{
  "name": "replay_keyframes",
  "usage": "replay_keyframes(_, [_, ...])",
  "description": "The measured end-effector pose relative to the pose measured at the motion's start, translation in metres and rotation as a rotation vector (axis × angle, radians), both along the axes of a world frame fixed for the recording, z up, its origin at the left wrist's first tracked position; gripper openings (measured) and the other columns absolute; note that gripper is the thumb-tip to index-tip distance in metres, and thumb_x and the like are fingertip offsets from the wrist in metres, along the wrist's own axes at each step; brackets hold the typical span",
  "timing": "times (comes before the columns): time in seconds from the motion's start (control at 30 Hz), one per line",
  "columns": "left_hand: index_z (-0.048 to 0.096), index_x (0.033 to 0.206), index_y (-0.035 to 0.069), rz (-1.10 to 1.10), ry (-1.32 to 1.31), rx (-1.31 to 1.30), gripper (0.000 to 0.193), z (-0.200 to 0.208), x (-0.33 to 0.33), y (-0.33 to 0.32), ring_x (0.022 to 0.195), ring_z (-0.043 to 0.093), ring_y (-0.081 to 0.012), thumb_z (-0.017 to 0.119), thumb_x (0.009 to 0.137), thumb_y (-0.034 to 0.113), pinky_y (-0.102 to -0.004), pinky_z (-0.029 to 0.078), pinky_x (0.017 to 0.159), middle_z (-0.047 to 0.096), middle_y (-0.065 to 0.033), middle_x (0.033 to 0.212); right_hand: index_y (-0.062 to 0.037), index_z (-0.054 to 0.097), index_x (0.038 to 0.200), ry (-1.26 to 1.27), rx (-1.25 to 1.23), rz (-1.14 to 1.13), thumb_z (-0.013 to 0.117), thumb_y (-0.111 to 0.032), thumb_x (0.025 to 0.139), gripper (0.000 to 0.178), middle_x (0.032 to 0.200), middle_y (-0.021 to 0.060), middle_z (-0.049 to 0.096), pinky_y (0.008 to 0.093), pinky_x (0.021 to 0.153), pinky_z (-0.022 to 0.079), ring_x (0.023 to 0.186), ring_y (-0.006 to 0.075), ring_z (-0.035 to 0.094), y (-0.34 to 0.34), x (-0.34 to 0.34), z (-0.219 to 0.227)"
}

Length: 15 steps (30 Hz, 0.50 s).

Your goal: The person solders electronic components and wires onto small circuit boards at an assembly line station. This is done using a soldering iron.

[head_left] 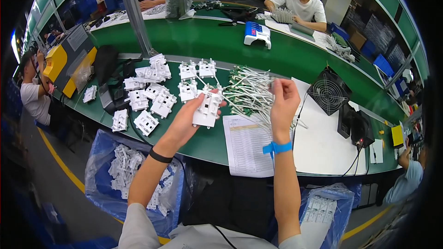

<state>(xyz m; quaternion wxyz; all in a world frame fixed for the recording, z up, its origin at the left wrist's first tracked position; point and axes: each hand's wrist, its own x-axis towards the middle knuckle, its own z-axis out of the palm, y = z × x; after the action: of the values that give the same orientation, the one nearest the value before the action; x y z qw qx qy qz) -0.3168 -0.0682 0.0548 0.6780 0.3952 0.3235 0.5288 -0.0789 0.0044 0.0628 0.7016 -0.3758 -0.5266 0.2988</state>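
Your left grip (188,113) clasps one plastic housing (207,109); your right grip (284,97) curls, closure and contents unclear; loose housings (163,104), wired boards (243,91) remain.

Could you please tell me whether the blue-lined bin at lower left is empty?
Not empty: the blue-lined bin holds a heap of white plastic parts, visible either side of the left forearm.

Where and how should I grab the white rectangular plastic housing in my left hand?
Probably by the flatter near end of the white rectangular plastic housing, pinched from your body's side: that end juts free of the left hand, which holds it by the sides farther up.
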Motion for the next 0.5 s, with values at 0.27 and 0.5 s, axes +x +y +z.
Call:
replay_keyframes(0.27, [0.066, 0.119, -0.002, 0.083, 0.361, 0.105, 0.054, 0.001, 0.035, -0.01, 0.084, 0.061, -0.007, 0.037, 0.111, 0.042, -0.0246, 0.048, 0.077, 0.071, -0.0041, 0.099, 0.0024, 0.068, 0.086, -0.546, -0.016, 0.328, 0.073, -0.009, 0.087, 0.013, 0.088, 0.0105, 0.058, 0.0351, 0.071, 0.046, 0.081, 0.0246, 0.056, -0.057, -0.009, 0.043])
replay_keyframes(0.5, [0.067, 0.114, -0.001, 0.025, 0.463, 0.105, 0.042, -0.006, 0.043, -0.013, 0.079, 0.059, -0.0044, 0.048, 0.109, 0.036, -0.0226, 0.047, 0.07, 0.068, -0.0014, 0.093, 0.0014, 0.069, 0.085, -0.548, -0.134, 0.334, 0.074, -0.011, 0.087, 0.014, 0.087, 0.0101, 0.06, 0.0359, 0.07, 0.045, 0.079, 0.0232, 0.055, -0.058, -0.006, 0.029])
